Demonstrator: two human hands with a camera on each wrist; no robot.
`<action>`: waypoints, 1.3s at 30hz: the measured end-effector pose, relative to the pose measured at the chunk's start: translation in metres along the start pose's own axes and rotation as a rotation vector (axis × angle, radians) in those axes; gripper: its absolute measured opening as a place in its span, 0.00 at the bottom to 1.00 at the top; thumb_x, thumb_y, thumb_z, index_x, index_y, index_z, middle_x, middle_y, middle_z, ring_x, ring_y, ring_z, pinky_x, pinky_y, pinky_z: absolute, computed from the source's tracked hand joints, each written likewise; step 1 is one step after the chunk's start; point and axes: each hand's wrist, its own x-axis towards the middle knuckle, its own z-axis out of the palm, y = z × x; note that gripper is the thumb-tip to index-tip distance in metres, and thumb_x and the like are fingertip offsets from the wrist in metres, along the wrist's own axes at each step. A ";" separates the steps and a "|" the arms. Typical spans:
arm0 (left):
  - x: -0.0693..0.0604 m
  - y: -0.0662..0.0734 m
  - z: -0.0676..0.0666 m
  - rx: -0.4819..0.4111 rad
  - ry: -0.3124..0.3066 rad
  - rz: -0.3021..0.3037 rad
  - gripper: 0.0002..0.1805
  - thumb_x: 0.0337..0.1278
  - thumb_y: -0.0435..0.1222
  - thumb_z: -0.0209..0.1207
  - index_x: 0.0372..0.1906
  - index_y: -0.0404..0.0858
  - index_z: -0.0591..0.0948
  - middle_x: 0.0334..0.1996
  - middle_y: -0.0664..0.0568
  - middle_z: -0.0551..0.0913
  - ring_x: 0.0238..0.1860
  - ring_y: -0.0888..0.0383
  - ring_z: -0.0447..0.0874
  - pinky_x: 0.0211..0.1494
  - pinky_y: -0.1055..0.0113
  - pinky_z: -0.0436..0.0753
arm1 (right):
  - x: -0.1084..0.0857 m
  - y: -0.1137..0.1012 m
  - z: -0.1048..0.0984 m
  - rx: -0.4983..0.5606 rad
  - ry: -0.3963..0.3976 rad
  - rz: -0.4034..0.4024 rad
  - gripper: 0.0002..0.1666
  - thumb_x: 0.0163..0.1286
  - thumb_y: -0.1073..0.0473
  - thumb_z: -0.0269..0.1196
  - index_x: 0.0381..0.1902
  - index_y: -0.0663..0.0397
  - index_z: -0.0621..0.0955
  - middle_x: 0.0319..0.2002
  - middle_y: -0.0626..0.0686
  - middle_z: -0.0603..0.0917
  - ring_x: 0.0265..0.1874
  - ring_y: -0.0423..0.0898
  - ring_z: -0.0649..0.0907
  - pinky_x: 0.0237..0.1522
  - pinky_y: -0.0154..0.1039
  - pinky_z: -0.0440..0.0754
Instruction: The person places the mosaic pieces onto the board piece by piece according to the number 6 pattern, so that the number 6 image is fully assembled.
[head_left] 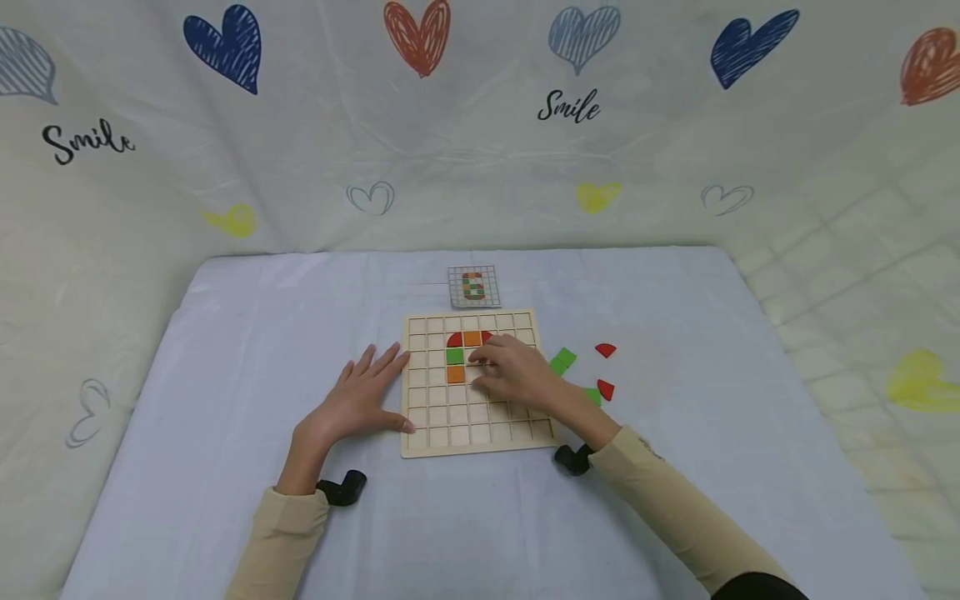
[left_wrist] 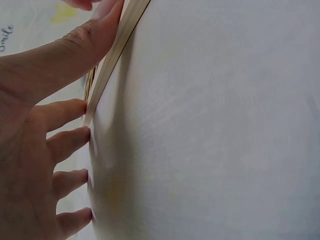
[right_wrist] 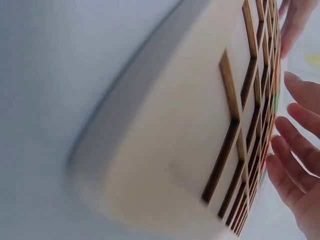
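Note:
A wooden grid board (head_left: pixel 438 437) lies on the table. Several coloured tiles sit in its upper cells: a red quarter-round tile (head_left: pixel 454 340), an orange tile (head_left: pixel 472 338), another red one partly covered by fingers, a green tile (head_left: pixel 454 357) and a lower orange tile (head_left: pixel 456 375). My left hand (head_left: pixel 360 400) rests at the board's left edge with fingers spread, thumb and fingertips touching the rim. Over the board's middle is my right hand (head_left: pixel 517 372), its thumb apart from the fingers. In the right wrist view no tile shows between those fingers (right_wrist: pixel 300 142).
Behind the board lies a small pattern card (head_left: pixel 474 287) with a coloured grid figure. To the right are loose green tiles (head_left: pixel 562 361) and two red quarter-round tiles (head_left: pixel 605 350), some near my right forearm. A heart-printed sheet (head_left: pixel 480 125) hangs behind the table.

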 end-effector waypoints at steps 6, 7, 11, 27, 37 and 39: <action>0.000 -0.001 0.001 -0.005 -0.002 0.007 0.63 0.46 0.54 0.78 0.83 0.41 0.55 0.84 0.45 0.48 0.83 0.35 0.35 0.80 0.31 0.41 | -0.012 0.007 -0.006 0.009 0.017 0.049 0.18 0.64 0.57 0.75 0.50 0.56 0.88 0.44 0.52 0.87 0.44 0.48 0.81 0.47 0.42 0.84; 0.000 -0.001 0.001 -0.007 -0.003 0.004 0.63 0.46 0.53 0.78 0.83 0.41 0.54 0.84 0.45 0.48 0.83 0.35 0.34 0.80 0.32 0.41 | -0.014 0.009 -0.007 0.011 0.018 0.057 0.18 0.64 0.56 0.75 0.50 0.56 0.87 0.45 0.52 0.87 0.44 0.48 0.81 0.48 0.43 0.84; 0.000 -0.004 0.002 -0.007 -0.010 -0.014 0.63 0.46 0.53 0.78 0.83 0.42 0.54 0.84 0.45 0.47 0.84 0.36 0.33 0.81 0.32 0.39 | -0.021 0.015 -0.011 0.018 0.015 0.095 0.19 0.65 0.56 0.74 0.52 0.56 0.87 0.48 0.53 0.87 0.47 0.49 0.82 0.52 0.45 0.84; -0.002 -0.008 0.003 -0.012 0.001 0.002 0.64 0.45 0.54 0.78 0.83 0.41 0.54 0.84 0.45 0.47 0.83 0.35 0.33 0.80 0.31 0.39 | -0.058 0.043 -0.019 0.066 0.124 0.149 0.18 0.64 0.61 0.74 0.51 0.57 0.87 0.43 0.51 0.87 0.39 0.48 0.80 0.41 0.41 0.80; 0.000 -0.006 0.004 -0.011 0.004 0.020 0.64 0.45 0.54 0.78 0.83 0.41 0.53 0.84 0.45 0.47 0.83 0.35 0.33 0.80 0.31 0.39 | -0.075 0.054 -0.023 0.078 0.169 0.145 0.19 0.62 0.64 0.75 0.51 0.58 0.87 0.42 0.52 0.88 0.42 0.49 0.85 0.46 0.46 0.85; 0.000 -0.006 0.003 -0.012 0.007 0.025 0.64 0.45 0.54 0.78 0.83 0.41 0.54 0.84 0.44 0.47 0.83 0.35 0.34 0.80 0.30 0.39 | -0.078 0.057 -0.023 0.094 0.181 0.136 0.19 0.61 0.65 0.75 0.50 0.60 0.87 0.42 0.53 0.88 0.42 0.50 0.85 0.46 0.47 0.86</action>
